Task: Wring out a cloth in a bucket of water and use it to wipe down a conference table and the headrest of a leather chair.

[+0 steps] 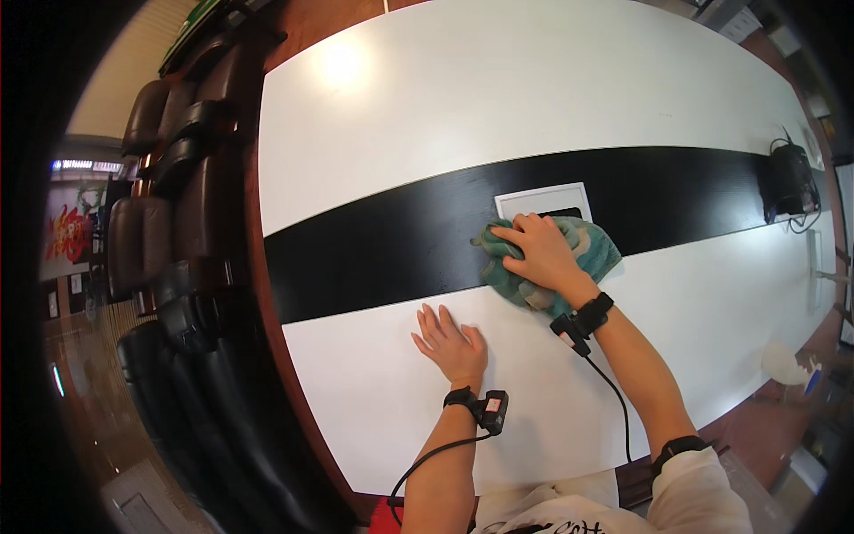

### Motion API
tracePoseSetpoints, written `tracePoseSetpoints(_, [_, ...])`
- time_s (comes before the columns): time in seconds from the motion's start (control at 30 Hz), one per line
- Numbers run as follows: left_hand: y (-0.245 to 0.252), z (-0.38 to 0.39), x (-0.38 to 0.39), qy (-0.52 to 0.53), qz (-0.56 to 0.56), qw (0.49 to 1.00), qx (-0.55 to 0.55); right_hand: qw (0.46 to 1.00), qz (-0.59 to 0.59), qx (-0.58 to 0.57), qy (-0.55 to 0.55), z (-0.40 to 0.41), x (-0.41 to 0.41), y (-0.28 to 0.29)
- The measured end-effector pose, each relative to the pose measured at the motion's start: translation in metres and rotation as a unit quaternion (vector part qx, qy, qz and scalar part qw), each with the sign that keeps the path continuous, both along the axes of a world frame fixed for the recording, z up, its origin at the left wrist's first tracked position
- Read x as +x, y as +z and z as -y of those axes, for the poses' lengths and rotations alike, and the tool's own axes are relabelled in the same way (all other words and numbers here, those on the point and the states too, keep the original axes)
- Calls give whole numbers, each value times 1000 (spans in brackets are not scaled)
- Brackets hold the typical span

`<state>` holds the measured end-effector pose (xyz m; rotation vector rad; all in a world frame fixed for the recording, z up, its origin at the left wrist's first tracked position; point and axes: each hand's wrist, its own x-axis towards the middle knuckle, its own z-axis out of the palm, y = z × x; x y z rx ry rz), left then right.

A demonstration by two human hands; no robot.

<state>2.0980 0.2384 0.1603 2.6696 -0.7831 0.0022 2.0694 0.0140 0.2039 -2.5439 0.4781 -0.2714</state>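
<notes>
My right hand [544, 252] presses down on a green patterned cloth [597, 250], its fingers spread over the bunched fabric. The cloth lies partly on the table's black stripe [387, 240] and partly on its white top [373, 387]. Just beyond my fingertips, a white rectangular frame [540, 195] is set in the stripe; the cloth covers its near part. A dark patch shows inside that frame. My left hand [454, 346] rests on the white surface near the stripe, fingers apart and holding nothing. Both wrists wear black straps with small cabled devices.
A black device with cables [792, 180] sits at the table's right end. Dark leather chairs [220, 207] line the left side. Near the right edge stands a whitish rounded object [780, 364], too blurred to name. Something red [385, 517] shows beside my left forearm.
</notes>
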Motion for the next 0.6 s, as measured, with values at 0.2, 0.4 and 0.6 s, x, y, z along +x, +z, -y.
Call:
tracePoseSetpoints(0.2, [-1, 5, 3, 17, -10, 996, -89, 993, -7, 81, 85, -37, -1, -3])
tracePoseSetpoints(0.4, [-10, -18, 12, 113, -117, 873, -459, 992, 9, 12, 126, -68, -19, 21])
tracePoseSetpoints(0.6, [-3, -120, -21, 124, 12, 949, -289, 996, -40, -74, -17, -39, -66, -23])
